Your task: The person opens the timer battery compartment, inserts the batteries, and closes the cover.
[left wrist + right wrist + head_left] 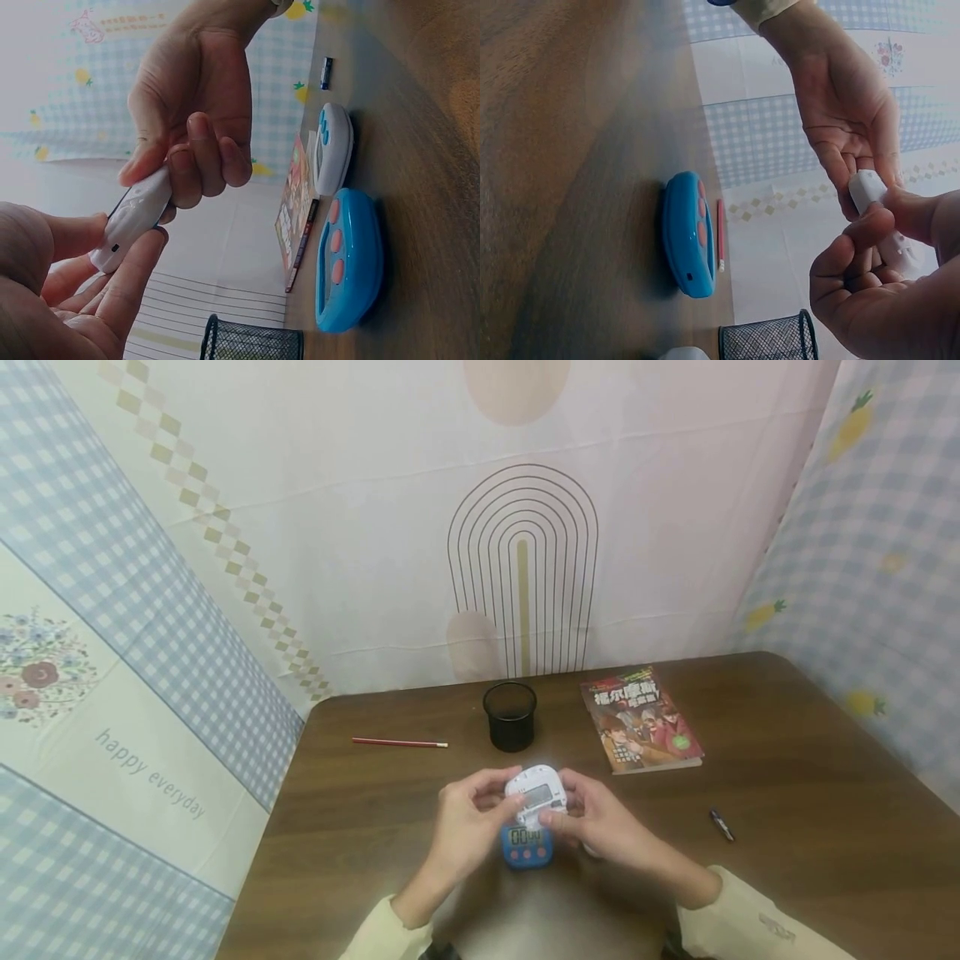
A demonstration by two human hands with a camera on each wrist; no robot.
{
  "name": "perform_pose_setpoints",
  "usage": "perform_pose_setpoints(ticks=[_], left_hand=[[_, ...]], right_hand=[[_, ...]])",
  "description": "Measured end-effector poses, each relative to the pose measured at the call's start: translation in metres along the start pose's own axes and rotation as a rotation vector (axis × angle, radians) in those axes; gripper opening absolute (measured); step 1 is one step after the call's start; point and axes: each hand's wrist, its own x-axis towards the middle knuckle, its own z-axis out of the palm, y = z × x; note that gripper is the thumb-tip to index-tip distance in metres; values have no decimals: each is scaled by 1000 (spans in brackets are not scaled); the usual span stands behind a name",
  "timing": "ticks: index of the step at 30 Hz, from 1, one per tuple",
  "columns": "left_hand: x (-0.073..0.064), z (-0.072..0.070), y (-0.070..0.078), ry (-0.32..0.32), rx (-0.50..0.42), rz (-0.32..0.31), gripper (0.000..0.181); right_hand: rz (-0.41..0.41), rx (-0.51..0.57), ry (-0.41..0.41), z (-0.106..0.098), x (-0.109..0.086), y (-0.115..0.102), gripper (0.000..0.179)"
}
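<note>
Both hands hold a white timer (536, 774) up above the table, a side with a grey rectangular panel turned to the head camera. The left hand (467, 817) pinches its left edge between thumb and fingers. At the opposite edge, the right hand (613, 827) grips it, thumb on the lower right part. Just below, a blue timer (527, 855) with pink buttons stands on the table, its display partly covered by the held timer. Beside it in the left wrist view lies another white timer (337, 150) with blue buttons, mostly hidden by the right hand in the head view.
A black mesh pen holder (512, 733) stands at the back of the wooden table (330, 827). To its left lies a red pencil (400, 742), to its right a comic-style book (645, 731). A small dark cylinder (722, 825), like a battery, lies at right.
</note>
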Motion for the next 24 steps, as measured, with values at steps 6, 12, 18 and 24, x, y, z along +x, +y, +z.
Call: perform_pose_setpoints(ticks=[6, 12, 18, 24], left_hand=[[1, 0, 0, 6, 0, 17, 27], [1, 2, -1, 35, 3, 40, 28], [1, 1, -1, 71, 5, 45, 30], [4, -4, 0, 104, 31, 76, 30]], right_hand=[[1, 20, 29, -1, 0, 0, 41], [28, 68, 114, 0, 0, 0, 50], [74, 54, 207, -2, 0, -2, 55], [45, 17, 216, -6, -1, -6, 51]])
